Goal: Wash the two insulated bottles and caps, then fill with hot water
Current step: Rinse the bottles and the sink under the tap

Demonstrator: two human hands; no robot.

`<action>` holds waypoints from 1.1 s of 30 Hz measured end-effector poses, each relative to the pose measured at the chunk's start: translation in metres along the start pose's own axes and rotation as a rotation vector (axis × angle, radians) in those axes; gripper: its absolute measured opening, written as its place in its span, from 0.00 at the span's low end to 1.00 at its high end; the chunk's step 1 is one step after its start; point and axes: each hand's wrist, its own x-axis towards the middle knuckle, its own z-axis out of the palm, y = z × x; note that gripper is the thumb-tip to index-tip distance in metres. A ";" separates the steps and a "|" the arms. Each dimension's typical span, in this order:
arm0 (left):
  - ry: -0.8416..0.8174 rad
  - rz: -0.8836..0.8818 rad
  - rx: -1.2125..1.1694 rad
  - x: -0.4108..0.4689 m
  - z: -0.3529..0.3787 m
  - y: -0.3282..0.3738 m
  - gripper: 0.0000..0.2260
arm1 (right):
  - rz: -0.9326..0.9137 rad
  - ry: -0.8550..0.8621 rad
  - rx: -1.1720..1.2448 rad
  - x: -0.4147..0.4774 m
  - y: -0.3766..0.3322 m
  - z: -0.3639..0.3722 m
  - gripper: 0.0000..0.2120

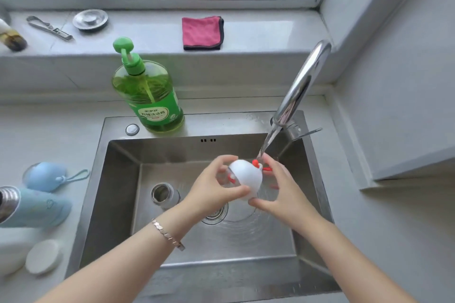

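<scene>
Over the steel sink (118, 204), both hands hold a white dome-shaped cap (246, 176) with red trim under the water stream. My left hand (211, 188) grips its left side with curled fingers. My right hand (280, 189) pinches its right and lower edge. An open steel-mouthed bottle (164, 195) lies inside the sink at the left. On the left counter lies a light blue bottle (37, 209) with its steel mouth open, and behind it sits its blue cap (45, 176) with a loop strap.
The chrome faucet (301, 86) runs water at the sink's back right. A green dish soap pump bottle (147, 96) stands on the sink's back rim. A pink cloth (202, 33), a metal strainer lid (90, 19) and tongs (49, 28) lie on the windowsill. A white container (14, 251) and white lid (44, 256) are at the lower left.
</scene>
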 end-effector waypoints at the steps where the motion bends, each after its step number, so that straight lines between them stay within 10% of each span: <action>1: -0.003 0.004 0.007 0.003 0.005 0.006 0.26 | -0.009 -0.008 -0.010 0.002 0.001 -0.005 0.42; 16: -0.077 -0.011 -0.119 0.033 0.031 0.028 0.27 | 0.024 0.145 0.113 0.008 0.012 -0.036 0.38; 24: -0.025 -0.386 -0.395 0.023 0.004 0.026 0.10 | -0.046 0.095 -0.026 0.036 -0.013 -0.028 0.06; 33: -0.198 -0.431 -0.333 0.027 0.017 0.035 0.18 | 0.093 0.274 -0.070 0.027 -0.012 -0.045 0.14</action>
